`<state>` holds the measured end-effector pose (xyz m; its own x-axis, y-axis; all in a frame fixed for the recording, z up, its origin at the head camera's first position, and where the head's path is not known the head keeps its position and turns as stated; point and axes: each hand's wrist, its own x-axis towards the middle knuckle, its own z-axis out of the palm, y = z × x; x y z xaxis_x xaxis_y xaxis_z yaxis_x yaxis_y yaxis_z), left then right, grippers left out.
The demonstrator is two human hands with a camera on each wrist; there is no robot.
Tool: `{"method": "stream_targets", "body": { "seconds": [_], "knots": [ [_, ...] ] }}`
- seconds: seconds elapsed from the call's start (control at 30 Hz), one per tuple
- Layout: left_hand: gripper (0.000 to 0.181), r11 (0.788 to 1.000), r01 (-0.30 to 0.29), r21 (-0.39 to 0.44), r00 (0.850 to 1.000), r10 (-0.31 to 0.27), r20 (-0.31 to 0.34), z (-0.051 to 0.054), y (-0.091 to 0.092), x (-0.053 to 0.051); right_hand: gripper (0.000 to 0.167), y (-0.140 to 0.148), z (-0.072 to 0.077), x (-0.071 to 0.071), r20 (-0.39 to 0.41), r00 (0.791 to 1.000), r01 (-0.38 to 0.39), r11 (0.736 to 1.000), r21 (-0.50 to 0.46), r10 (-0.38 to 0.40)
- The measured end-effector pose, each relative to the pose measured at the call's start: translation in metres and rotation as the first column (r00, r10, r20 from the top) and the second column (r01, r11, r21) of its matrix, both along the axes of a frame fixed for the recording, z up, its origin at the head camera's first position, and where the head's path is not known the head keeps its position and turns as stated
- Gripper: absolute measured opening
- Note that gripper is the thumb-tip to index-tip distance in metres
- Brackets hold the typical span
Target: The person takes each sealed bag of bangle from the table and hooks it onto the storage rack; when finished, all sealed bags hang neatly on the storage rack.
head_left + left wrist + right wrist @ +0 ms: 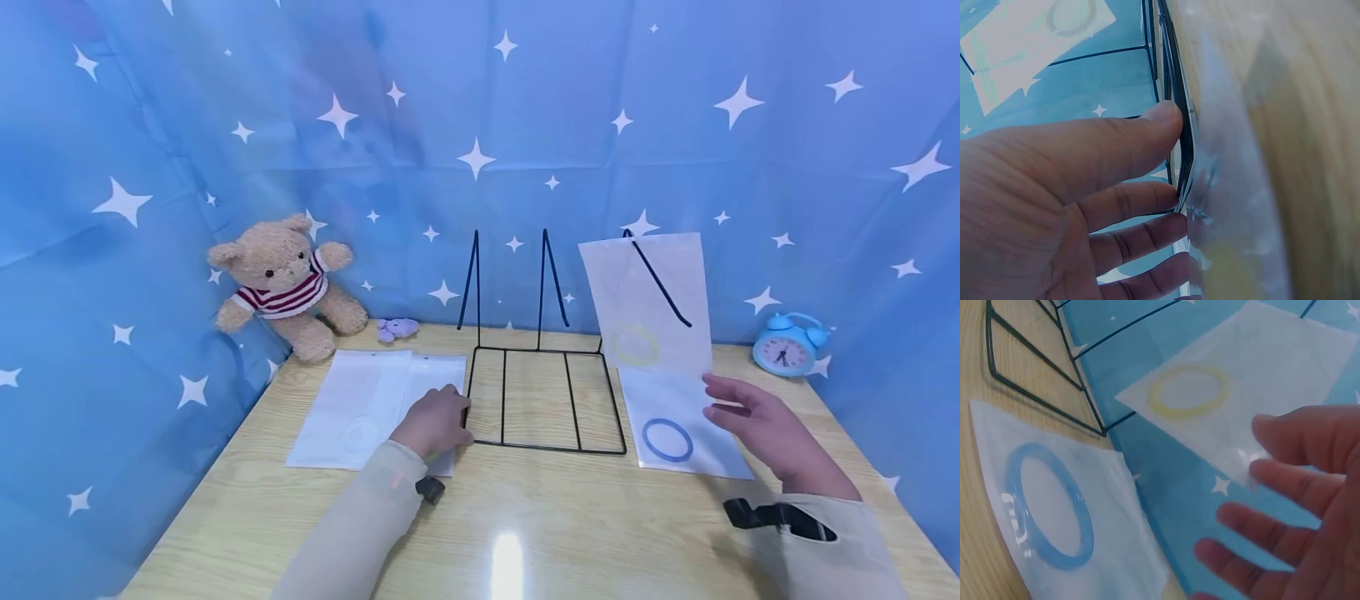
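Note:
A black wire rack [504,396] with several upright hooks stands mid-table. My left hand [437,423] pinches its left edge, thumb on one side of the wire [1186,144] and fingers on the other. From the rack's right hook hangs a clear plastic bag [678,258] with a yellow ring [1184,414] inside. My right hand [772,425] is beside that bag's lower right corner, fingers spread and holding nothing; whether a fingertip touches the bag, I cannot tell. Under it, another bag [712,425] with a blue ring [1083,512] lies on the table.
Overlapping plastic bags [367,375] lie left of the rack, partly behind my left hand. A teddy bear [281,275] and a small purple toy [397,329] sit at the back left. A blue alarm clock [783,352] stands at the back right, before the star-patterned curtain.

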<state>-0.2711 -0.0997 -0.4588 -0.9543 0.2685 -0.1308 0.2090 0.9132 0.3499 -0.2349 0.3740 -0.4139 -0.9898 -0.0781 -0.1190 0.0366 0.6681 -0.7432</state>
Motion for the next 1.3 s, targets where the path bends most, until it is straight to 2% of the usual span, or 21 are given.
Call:
{"method": "stream_targets", "body": {
  "seconds": [0.3,0.53,0.77,1.3],
  "knots": [
    [0.064,1.0,-0.007,-0.002,1.0,0.007,0.0,0.0,0.002,0.0,0.091,0.013,-0.008,-0.006,0.142,0.99,-0.013,0.984,0.178,-0.013],
    [0.064,1.0,-0.003,-0.011,1.0,0.003,-0.013,-0.001,0.003,0.0,0.089,0.018,-0.015,-0.009,0.183,0.983,-0.03,0.961,0.274,-0.021],
    [0.064,1.0,-0.004,-0.004,1.0,0.004,-0.016,-0.001,0.002,0.0,0.089,0.014,-0.02,-0.008,0.218,0.976,-0.043,0.952,0.302,-0.025],
    [0.063,1.0,0.008,-0.006,1.0,-0.008,-0.022,-0.002,0.001,-0.001,0.088,0.013,-0.033,-0.012,0.206,0.976,-0.001,0.941,0.338,-0.072]
  ]
}}
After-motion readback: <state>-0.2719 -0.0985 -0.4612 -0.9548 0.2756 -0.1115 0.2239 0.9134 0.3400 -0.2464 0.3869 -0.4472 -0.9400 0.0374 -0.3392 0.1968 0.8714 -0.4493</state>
